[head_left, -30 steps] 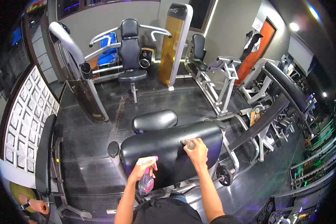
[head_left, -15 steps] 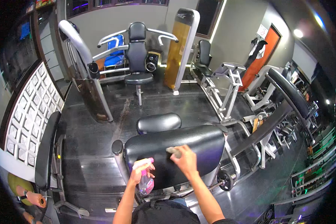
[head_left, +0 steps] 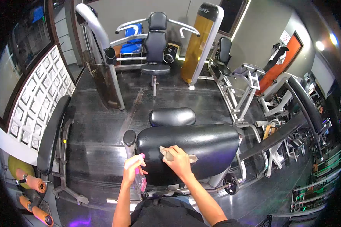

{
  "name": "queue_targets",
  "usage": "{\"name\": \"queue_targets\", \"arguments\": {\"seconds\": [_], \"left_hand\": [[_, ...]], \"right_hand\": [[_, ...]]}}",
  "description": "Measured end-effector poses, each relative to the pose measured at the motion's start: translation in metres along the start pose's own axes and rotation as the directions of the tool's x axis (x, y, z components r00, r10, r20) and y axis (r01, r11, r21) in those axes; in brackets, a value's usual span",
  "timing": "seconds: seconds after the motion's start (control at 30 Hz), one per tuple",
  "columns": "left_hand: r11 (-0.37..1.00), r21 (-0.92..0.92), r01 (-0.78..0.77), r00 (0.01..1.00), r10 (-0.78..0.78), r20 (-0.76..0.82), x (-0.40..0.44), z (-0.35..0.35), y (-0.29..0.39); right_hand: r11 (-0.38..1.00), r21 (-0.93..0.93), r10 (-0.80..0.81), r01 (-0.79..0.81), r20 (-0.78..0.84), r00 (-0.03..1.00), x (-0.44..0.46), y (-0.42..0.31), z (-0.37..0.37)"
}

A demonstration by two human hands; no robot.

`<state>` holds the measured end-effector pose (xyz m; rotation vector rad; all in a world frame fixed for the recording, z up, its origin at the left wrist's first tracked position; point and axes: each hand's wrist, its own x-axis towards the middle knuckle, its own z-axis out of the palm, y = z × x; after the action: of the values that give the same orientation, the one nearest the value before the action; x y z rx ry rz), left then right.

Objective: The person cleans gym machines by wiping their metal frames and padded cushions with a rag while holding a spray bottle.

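A black padded bench (head_left: 208, 142) with a shiny surface lies right in front of me. My right hand (head_left: 177, 162) is closed around a greyish cloth (head_left: 165, 152) and presses it on the left half of the pad; a loose end of the cloth sticks out at the right of the hand. Wrapped round the neck of a clear spray bottle with a pink top (head_left: 140, 182) is my left hand (head_left: 132, 169), held over the pad's lower left edge. A smaller black pad (head_left: 172, 116) sits just beyond the bench.
A capped grey post (head_left: 129, 138) rises at the bench's left end. Farther off stand a seated press machine (head_left: 156, 45) and a leg machine (head_left: 250, 77). Another upright pad (head_left: 53, 136) is at left. A small weight plate (head_left: 231, 184) hangs low on the right.
My right hand has slid left across the pad with the cloth, and more of the cloth shows. The left hand and bottle have shifted slightly left. The whole view has turned a little.
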<state>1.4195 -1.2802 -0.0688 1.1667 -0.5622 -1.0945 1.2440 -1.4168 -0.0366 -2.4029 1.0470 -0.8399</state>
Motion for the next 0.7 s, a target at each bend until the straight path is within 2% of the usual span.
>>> {"name": "queue_targets", "arguments": {"seconds": [0.07,0.1,0.13,0.2,0.33,0.4,0.47,0.57,0.67,0.7], "left_hand": [[1.000,-0.014,0.002,1.000,-0.002,-0.004,-0.002,-0.005,-0.001],[1.000,-0.028,0.000,1.000,0.000,-0.005,-0.002,-0.008,-0.002],[0.999,-0.032,0.005,1.000,-0.005,-0.003,-0.003,-0.011,-0.005],[0.984,-0.179,0.024,0.998,-0.035,-0.057,-0.004,-0.015,-0.010],[0.985,-0.161,0.063,0.997,-0.069,-0.030,-0.008,-0.018,-0.010],[0.985,-0.156,0.072,0.997,-0.076,-0.021,-0.008,-0.019,-0.013],[0.986,-0.145,0.079,0.997,-0.082,-0.010,-0.007,-0.020,-0.013],[0.980,-0.173,0.095,0.994,-0.102,-0.030,-0.006,-0.021,-0.012],[0.981,-0.149,0.124,0.992,-0.127,-0.012,-0.006,-0.026,-0.011],[0.982,-0.143,0.122,0.992,-0.123,0.000,-0.006,-0.028,-0.009]], "right_hand": [[0.999,0.011,-0.031,0.031,0.062,0.998,-0.006,0.013,-0.011],[0.999,-0.034,0.011,-0.009,0.054,0.998,-0.003,0.013,-0.020],[0.999,-0.037,0.021,-0.020,0.032,0.999,0.002,0.019,-0.025],[0.988,-0.051,0.146,-0.147,-0.024,0.989,0.018,0.019,-0.033],[0.965,-0.128,0.220,-0.229,-0.080,0.972,0.042,0.017,-0.014],[0.970,-0.141,0.193,-0.200,-0.066,0.979,0.043,-0.002,0.001],[0.992,-0.085,0.089,-0.094,-0.057,0.994,0.032,-0.013,0.017],[0.999,0.046,0.007,-0.009,0.046,0.999,0.006,-0.029,0.020],[0.998,-0.012,-0.052,0.054,0.103,0.993,-0.006,-0.020,0.008],[0.994,-0.084,-0.057,0.067,0.113,0.992,-0.003,-0.014,0.003]]}}
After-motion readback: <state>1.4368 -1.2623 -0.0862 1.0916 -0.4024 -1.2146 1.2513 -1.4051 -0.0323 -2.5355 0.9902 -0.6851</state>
